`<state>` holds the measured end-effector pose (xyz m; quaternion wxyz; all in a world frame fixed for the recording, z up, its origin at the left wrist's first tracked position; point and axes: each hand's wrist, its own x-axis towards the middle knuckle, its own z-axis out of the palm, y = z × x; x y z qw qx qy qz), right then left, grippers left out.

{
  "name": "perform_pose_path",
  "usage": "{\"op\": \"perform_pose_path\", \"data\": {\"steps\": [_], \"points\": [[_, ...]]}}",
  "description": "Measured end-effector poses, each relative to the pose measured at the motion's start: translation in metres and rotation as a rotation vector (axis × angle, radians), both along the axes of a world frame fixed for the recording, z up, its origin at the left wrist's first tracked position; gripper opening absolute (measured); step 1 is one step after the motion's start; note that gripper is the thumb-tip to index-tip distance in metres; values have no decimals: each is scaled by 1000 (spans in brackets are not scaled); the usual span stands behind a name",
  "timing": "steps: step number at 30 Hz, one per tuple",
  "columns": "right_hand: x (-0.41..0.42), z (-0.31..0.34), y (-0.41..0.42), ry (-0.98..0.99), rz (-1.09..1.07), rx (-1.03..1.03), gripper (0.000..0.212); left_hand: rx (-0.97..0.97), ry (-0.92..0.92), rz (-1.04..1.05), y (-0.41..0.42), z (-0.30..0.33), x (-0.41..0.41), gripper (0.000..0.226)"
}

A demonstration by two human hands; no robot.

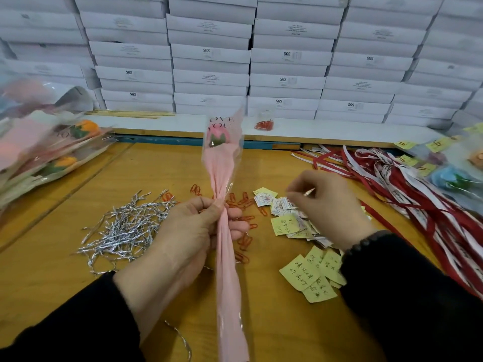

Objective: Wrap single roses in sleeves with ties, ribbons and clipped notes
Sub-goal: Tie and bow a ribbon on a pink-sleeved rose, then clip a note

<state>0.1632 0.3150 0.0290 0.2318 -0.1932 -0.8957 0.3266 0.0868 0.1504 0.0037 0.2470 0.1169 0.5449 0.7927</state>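
Ideally the left hand keeps the sleeve gathered tight below the rose, upright over the desk, while the right hand, pinching what looks like a tie, winds it just above those gripping fingers.

Two hands in view: left hand and right hand. One pink rose in one pink sleeve, centre frame. One heap of silver twist ties, lower left, too tangled to count, plus one stray tie at bottom. Yellow handwritten notes: at least five, lower right. Red paper clips: about a dozen, loose. One bag of clips on the ledge. White boxes stacked in six columns or so
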Motion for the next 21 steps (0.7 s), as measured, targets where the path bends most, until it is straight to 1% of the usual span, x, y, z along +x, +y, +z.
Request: {"op": "perform_pose_path", "data": {"steps": [2, 5, 10, 13, 16, 17, 18, 19, 20, 21], "points": [[9, 4, 29, -38, -135, 167, 10, -14, 6, 8, 0, 0, 0, 16], [25, 5, 70, -171, -325, 289, 11, -40, 21, 21, -1, -1, -1, 16], [38, -4, 105, -597, -436, 250, 8, -49, 39, 24, -2, -3, -3, 14], [41, -8, 109, -673, -461, 234, 7, -51, 40, 30, -3, -3, -3, 13], [40, -10, 110, -672, -464, 217, 7, -57, 58, 36, -2, -3, -2, 14], [40, -11, 110, -640, -468, 210, 8, -59, 62, 36, -1, -3, -1, 14], [39, -12, 111, -565, -473, 191, 9, -59, 62, 35, -1, -2, -1, 14], [39, -12, 111, -446, -475, 144, 9, -58, 62, 35, -1, -2, 0, 14], [38, -11, 110, -291, -471, 30, 11, -56, 62, 34, -1, -1, 1, 13], [37, -8, 107, -119, -453, -158, 12, -54, 63, 35, -1, -1, 1, 13]]}}
